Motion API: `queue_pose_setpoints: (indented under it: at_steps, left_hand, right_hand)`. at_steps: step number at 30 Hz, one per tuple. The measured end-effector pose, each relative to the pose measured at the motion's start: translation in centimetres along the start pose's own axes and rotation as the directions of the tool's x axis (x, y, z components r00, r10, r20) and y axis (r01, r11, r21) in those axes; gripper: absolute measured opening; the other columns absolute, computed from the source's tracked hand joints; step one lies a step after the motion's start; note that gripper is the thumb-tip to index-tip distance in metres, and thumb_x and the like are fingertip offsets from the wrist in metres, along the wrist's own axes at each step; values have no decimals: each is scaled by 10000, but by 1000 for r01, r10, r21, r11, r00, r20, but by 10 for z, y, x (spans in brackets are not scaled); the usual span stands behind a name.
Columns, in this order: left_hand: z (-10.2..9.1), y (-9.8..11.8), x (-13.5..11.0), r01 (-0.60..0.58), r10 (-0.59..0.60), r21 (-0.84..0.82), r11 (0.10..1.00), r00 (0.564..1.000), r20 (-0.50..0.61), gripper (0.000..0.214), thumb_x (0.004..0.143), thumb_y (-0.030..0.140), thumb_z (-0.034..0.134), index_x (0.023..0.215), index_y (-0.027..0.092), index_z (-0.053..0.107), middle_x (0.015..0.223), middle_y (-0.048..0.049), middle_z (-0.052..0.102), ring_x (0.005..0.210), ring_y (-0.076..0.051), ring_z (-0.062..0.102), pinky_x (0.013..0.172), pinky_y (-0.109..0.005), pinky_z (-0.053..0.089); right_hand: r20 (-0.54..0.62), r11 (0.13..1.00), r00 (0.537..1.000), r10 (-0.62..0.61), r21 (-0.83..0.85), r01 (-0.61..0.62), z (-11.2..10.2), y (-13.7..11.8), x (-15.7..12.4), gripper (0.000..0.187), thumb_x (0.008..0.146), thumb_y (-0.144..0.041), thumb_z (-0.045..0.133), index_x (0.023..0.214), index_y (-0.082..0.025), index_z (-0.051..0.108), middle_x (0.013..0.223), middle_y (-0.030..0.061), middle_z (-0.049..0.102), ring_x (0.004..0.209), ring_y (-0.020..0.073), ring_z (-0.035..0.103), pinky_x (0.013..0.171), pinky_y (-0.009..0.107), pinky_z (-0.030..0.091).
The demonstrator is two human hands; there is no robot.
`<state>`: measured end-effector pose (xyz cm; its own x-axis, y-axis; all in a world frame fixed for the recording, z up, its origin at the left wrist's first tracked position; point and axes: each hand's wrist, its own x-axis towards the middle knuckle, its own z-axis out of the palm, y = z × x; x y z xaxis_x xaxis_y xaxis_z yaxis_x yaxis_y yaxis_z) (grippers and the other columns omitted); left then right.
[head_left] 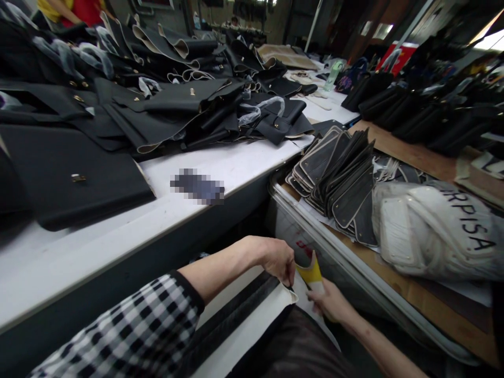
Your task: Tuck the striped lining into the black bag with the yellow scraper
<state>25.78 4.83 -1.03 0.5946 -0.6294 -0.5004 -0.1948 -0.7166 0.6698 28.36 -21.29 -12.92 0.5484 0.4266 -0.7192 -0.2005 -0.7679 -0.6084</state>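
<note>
Low in front of me, on my lap, lies a black leather-like bag piece with a pale underside. My left hand, at the end of a checked sleeve, pinches its far right corner from above. Just right of that corner, my right hand closes around a yellow and white object with a pointed end; its exact kind is unclear. The fingertips of my right hand are close to the bag piece's edge, and I cannot tell whether they touch it.
A white table carries a large heap of black bags and a pixelated dark item. To the right, a metal-edged bin holds upright dark panels and a plastic-wrapped white bundle. A person stands far left.
</note>
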Motion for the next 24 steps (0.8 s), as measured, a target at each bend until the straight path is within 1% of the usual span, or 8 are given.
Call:
queue_pose_setpoints:
  at_steps: [2, 4, 7, 9, 12, 15, 18, 24]
  left_hand:
    - [0, -3, 0, -18, 18, -33, 999, 1000, 9, 203, 791, 247, 725, 993, 243, 751, 935, 45, 762, 888, -110, 679, 735, -162, 467]
    - [1, -6, 1, -30, 30, -50, 998, 1000, 4, 258, 772, 273, 755, 1025, 223, 743, 971, 28, 757, 901, -116, 678, 736, -158, 466]
    - [3, -10, 2, -29, 28, -50, 998, 999, -19, 389, 752, 328, 776, 1112, 198, 713, 1034, -9, 740, 909, -140, 672, 718, -179, 465]
    - [4, -11, 1, -27, 25, -49, 998, 999, -28, 430, 746, 364, 778, 1138, 204, 701, 1025, -11, 735, 895, -145, 667, 708, -189, 459]
    - [5, -10, -1, -52, 50, -41, 998, 998, -35, 376, 755, 406, 765, 1089, 238, 720, 979, 18, 731, 857, -125, 655, 676, -176, 437]
    - [5, -8, -3, -62, 62, 9, 998, 996, -66, 369, 757, 457, 753, 1055, 240, 736, 981, 11, 722, 837, -122, 642, 647, -179, 417]
    - [6, -8, -4, -51, 54, 29, 998, 994, -99, 387, 757, 472, 750, 1072, 248, 735, 984, 7, 719, 831, -125, 636, 642, -183, 408]
    - [9, -14, -3, -126, 135, 73, 989, 982, -132, 332, 791, 476, 711, 1058, 282, 744, 913, 22, 722, 785, -118, 630, 602, -194, 390]
  right_hand:
    - [47, 1000, 999, 22, -13, -22, -32, 3, -25, 468, 735, -611, 631, 854, -176, 506, 659, -20, 581, 398, 104, 511, 355, 213, 375]
    - [227, 998, 972, 57, -23, -53, -52, -7, -53, 541, 768, -711, 529, 804, -172, 498, 632, 19, 616, 390, 125, 550, 349, 206, 389]
    - [458, 997, 886, 72, -49, -56, -52, -38, -82, 518, 837, -667, 514, 855, -150, 530, 632, 26, 624, 446, 117, 595, 389, 160, 419]
    - [514, 997, 855, 60, -75, -24, -40, -57, -85, 474, 854, -611, 547, 927, -142, 552, 630, 5, 610, 432, 94, 566, 382, 140, 413]
    - [529, 994, 849, 1, -94, 58, -24, -69, -77, 447, 891, -580, 519, 975, -144, 569, 612, -13, 588, 395, 73, 507, 349, 130, 395]
    - [506, 989, 862, -39, -106, 107, -18, -67, -66, 446, 920, -576, 478, 953, -145, 586, 591, -10, 583, 379, 74, 490, 323, 126, 371]
    - [493, 991, 870, -22, -106, 85, -16, -63, -63, 463, 926, -591, 461, 952, -148, 591, 578, -5, 587, 365, 79, 487, 305, 126, 352]
    - [482, 997, 876, 16, -69, 19, -8, -61, -67, 514, 901, -653, 455, 951, -157, 582, 533, -14, 570, 340, 81, 468, 305, 133, 354]
